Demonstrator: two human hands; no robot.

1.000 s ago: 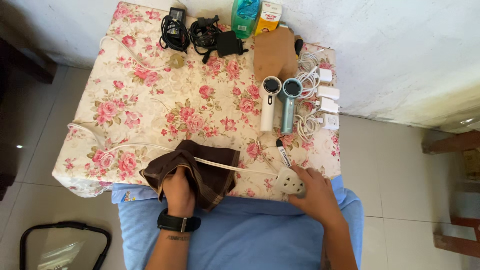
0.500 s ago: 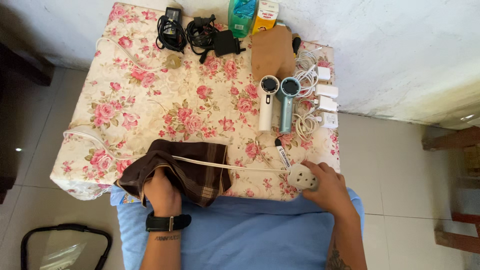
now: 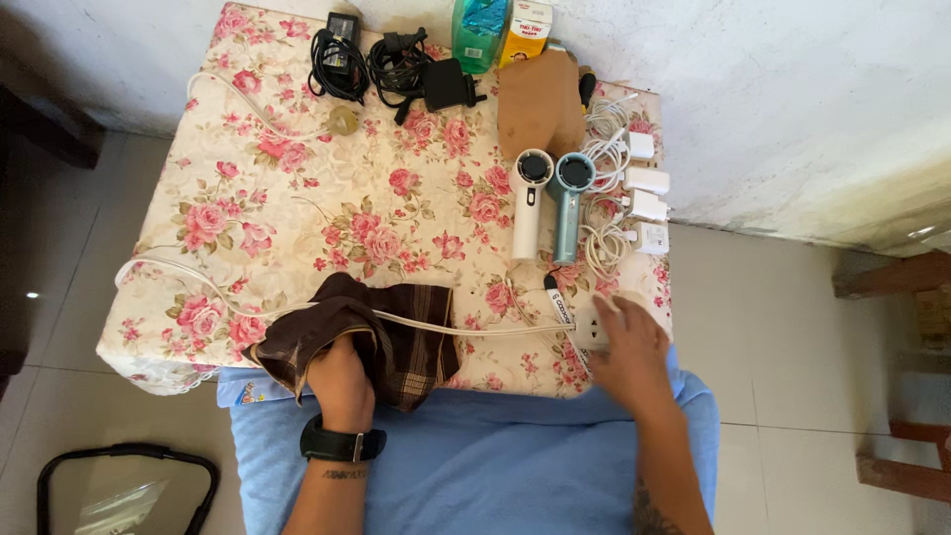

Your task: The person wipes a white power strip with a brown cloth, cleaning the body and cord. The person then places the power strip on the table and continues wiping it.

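My left hand (image 3: 340,381) grips a bunched dark brown cloth (image 3: 396,332) at the near edge of the floral-covered table (image 3: 297,198). The cloth wraps around a white cord (image 3: 495,330) that runs from the table's left side to a white socket block (image 3: 591,330). My right hand (image 3: 628,354) lies over that block near the front right corner and holds it. A black marker (image 3: 561,302) lies just beyond the block.
Two small handheld fans (image 3: 551,203), white and teal, lie mid-right beside white chargers and cables (image 3: 634,193). Black adapters and cords (image 3: 391,69), a green bottle (image 3: 475,30), a carton (image 3: 523,30) and a brown pouch (image 3: 540,104) line the far edge. A black-framed object (image 3: 124,490) sits on the floor.
My right hand has slid the socket block up and leftward onto the table. The left hand has shifted slightly right with the cloth, and the cord's left loop has moved.
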